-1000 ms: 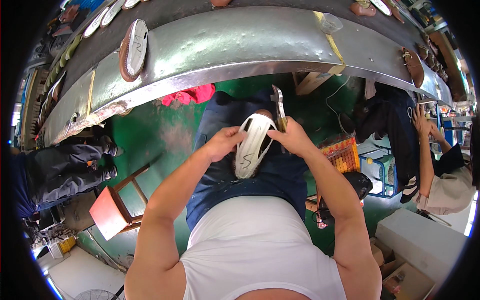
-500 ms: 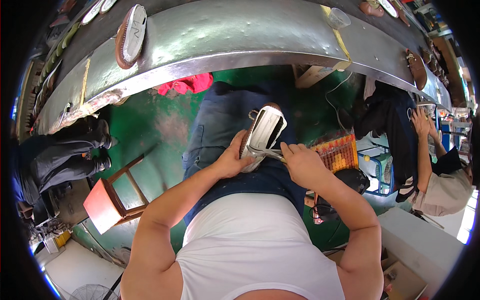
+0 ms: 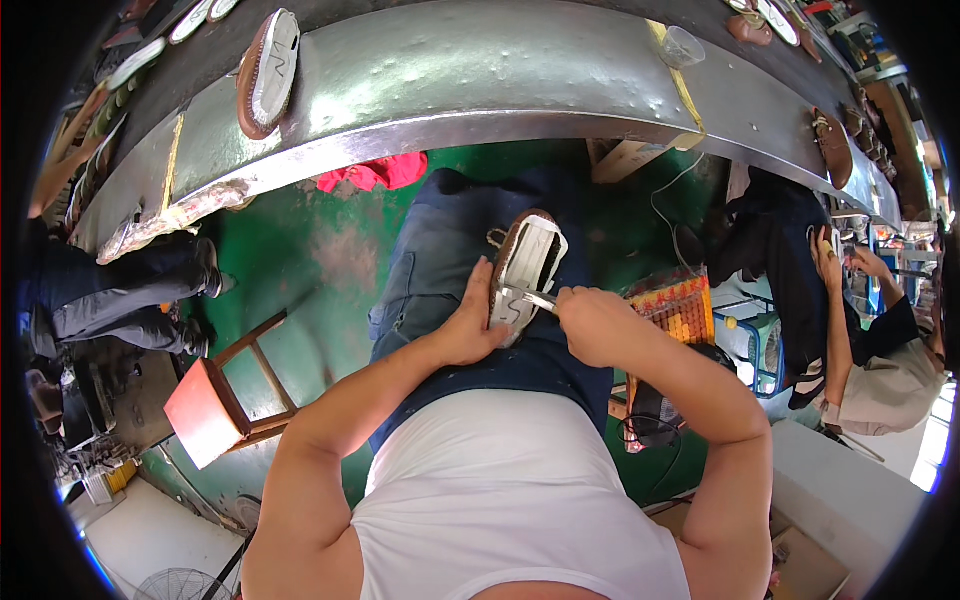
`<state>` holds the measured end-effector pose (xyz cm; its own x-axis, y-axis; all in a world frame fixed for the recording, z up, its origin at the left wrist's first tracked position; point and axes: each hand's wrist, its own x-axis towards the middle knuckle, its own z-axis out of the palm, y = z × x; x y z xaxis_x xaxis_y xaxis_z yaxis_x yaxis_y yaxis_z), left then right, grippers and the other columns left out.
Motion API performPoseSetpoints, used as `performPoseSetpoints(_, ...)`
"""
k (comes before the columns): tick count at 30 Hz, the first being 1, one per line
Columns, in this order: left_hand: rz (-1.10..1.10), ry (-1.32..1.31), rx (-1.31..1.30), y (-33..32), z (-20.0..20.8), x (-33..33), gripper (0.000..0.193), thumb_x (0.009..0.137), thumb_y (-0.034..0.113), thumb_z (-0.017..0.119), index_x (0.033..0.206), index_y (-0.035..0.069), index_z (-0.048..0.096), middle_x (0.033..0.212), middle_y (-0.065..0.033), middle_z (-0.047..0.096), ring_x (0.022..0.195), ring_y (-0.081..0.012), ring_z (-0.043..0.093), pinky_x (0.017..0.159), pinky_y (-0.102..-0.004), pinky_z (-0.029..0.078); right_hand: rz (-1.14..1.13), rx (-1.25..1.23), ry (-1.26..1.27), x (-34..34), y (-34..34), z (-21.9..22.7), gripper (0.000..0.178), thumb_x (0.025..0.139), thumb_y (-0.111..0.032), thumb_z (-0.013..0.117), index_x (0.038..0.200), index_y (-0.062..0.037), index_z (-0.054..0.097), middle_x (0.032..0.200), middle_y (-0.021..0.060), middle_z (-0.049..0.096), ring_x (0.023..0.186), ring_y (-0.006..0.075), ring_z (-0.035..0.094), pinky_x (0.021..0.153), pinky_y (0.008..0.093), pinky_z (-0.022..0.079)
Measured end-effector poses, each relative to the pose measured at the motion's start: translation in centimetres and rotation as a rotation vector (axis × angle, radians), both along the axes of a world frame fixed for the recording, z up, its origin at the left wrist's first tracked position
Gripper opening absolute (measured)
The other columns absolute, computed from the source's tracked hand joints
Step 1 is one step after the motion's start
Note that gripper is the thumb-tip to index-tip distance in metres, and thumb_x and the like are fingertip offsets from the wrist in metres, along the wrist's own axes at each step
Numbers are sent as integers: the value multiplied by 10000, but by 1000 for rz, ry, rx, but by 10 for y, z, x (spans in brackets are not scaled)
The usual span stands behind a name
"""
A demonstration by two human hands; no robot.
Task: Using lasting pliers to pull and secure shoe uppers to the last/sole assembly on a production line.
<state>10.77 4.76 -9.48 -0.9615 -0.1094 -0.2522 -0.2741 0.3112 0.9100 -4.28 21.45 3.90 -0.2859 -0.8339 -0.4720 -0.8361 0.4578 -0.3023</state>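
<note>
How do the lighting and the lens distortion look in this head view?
In the head view, the metal conveyor table bows into an arc from the fisheye lens and shows soft glare; black corners frame the picture; daylight burns out at the lower right edge; the shoe and both hands, left hand and right hand, are sharp.
</note>
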Motion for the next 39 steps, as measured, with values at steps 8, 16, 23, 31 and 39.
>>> performPoseSetpoints(8, 596, -258, 997, 1, -2, -29, 704, 1045, 541, 267, 1523, 25, 286, 1527, -120, 384, 1378, -210, 391, 1125, -320, 308, -63, -66, -192, -4, -6, -36, 212, 877, -182, 620, 930, 24, 620, 854, 245, 660, 823, 406, 654, 742, 481, 517)
performPoseSetpoints(16, 567, -103, 70, 6, -24, -45, 567, 1062, 410, 274, 1271, 10, 616, 1102, -256, 674, 1056, -405, 644, 920, -411, 481, -212, 0, -335, -8, 4, -25, 291, 897, -214, 613, 1044, 32, 562, 905, 240, 636, 899, 430, 636, 819, 483, 509)
performPoseSetpoints(23, 444, 84, -150, 12, -6, -42, 452, 1049, 308, 348, 1392, 57, 503, 1189, -275, 626, 1023, -472, 618, 919, -447, 491, -279, -225, -34, -11, 16, -48, 275, 906, -174, 606, 1084, 25, 541, 1024, 244, 619, 967, 426, 618, 842, 491, 496)
performPoseSetpoints(31, 9, 158, -402, -8, 4, -38, 574, 999, 246, 455, 1537, 228, 258, 1406, -382, 383, 896, -507, 642, 807, -504, 556, -557, 221, -715, -57, 11, -26, 269, 925, -235, 620, 961, 24, 556, 895, 240, 665, 854, 413, 654, 747, 447, 519)
performPoseSetpoints(39, -178, -27, -480, -12, 36, -39, 593, 984, 287, 493, 1529, 193, 279, 1376, -386, 417, 978, -503, 624, 873, -502, 524, -440, -233, -226, -36, -9, -73, 410, 1002, -346, 493, 961, 58, 549, 823, 265, 650, 836, 467, 625, 750, 499, 493)
